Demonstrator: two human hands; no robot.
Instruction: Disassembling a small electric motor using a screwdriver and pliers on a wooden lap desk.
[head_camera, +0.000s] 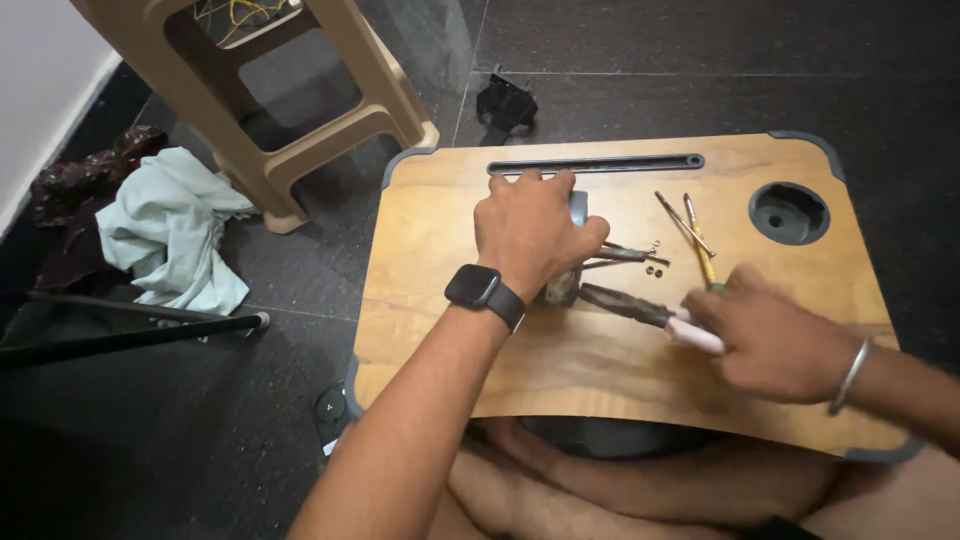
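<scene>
While the left hand pins it, pliers bite.

We are in a home room, working seated on a dark polished stone floor. The indicators are a small wooden lap bench with a cup recess, a beige plastic stool, and crumpled clothing against the wall.

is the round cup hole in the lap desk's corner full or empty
Empty. The round cup hole in the wooden lap desk shows only its dark bottom; the thin tools lie beside it on the desktop, not inside.
</scene>
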